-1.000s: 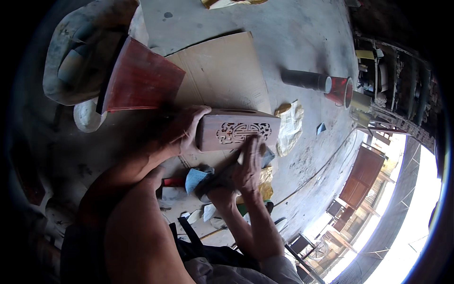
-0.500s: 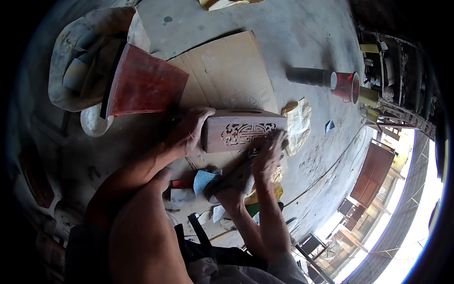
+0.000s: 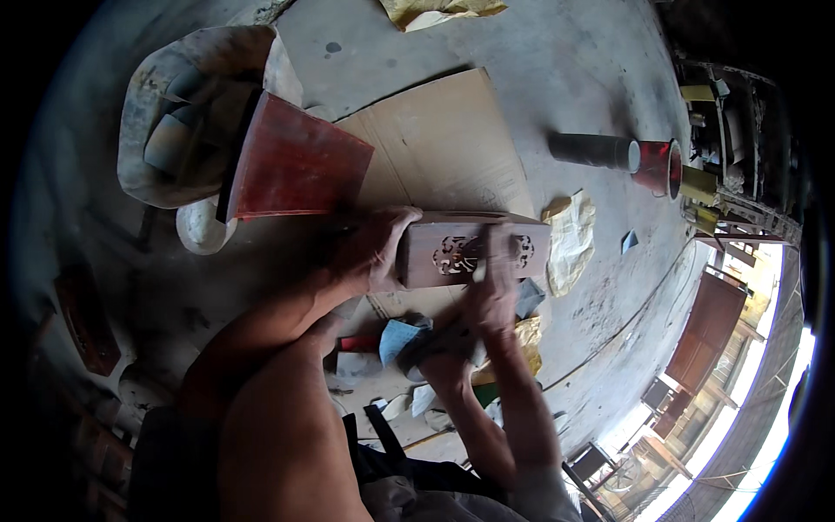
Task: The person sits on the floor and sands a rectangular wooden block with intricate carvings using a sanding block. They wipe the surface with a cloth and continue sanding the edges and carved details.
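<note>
A long wooden box with a carved openwork panel on its side lies across the middle of the view, over a cardboard sheet. My left hand grips the box's left end. My right hand presses against the carved side, fingers pointing up, apparently with a scrap of sandpaper under them; I cannot make the scrap out clearly. My bare knee fills the lower left.
A red tapered wooden box lies at upper left beside a dusty sack. A dark tube and a red can lie at right. Crumpled paper and blue-grey scraps litter the concrete floor.
The carved box has shifted a little to the right in view. My right hand slid from the box's lower edge up onto the carved panel.
</note>
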{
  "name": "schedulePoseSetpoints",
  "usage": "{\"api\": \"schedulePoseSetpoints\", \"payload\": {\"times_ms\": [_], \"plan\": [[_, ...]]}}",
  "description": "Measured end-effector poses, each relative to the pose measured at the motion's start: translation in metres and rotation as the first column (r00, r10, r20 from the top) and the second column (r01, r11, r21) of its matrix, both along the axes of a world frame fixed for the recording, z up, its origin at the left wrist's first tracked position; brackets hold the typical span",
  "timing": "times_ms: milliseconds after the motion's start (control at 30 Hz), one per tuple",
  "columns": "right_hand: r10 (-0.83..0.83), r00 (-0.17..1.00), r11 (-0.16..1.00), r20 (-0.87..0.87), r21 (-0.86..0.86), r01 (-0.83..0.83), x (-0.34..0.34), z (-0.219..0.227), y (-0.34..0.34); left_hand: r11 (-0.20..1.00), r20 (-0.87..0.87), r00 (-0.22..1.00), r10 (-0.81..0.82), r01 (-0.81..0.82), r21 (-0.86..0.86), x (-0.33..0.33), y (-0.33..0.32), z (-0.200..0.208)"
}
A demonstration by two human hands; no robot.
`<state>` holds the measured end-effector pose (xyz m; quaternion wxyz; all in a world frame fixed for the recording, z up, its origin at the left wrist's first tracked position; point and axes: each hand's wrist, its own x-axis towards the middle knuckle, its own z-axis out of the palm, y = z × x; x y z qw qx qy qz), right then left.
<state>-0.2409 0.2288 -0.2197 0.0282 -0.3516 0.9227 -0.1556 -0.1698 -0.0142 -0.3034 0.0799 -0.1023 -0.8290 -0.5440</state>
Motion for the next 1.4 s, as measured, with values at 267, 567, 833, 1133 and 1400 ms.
{"api": "schedulePoseSetpoints", "payload": {"times_ms": [267,567,833,1133,1400], "plan": [[0.035,0.99,0.996,0.137,-0.087,-0.023,0.053,-0.004,-0.076,0.967,-0.193,0.979,0.063,-0.107,-0.229,-0.005,0.013,-0.006],[-0.095,0.995,0.995,0.003,0.018,0.095,0.011,-0.007,-0.024,0.996,-0.053,0.995,0.086,-0.087,-0.022,-0.003,0.008,-0.003],[-0.049,0.996,0.999,0.072,-0.001,0.049,-0.004,-0.005,0.013,1.0,0.001,1.0,-0.008,0.008,-0.025,-0.005,0.013,-0.01],[0.207,0.963,0.978,0.175,-0.059,-0.2,0.045,-0.001,-0.071,0.999,-0.088,0.996,0.021,-0.023,-0.029,0.004,0.007,-0.023],[-0.06,0.988,0.998,0.14,-0.017,0.063,0.045,-0.009,-0.04,1.0,0.019,1.0,0.008,-0.008,-0.009,-0.006,0.015,-0.005]]}}
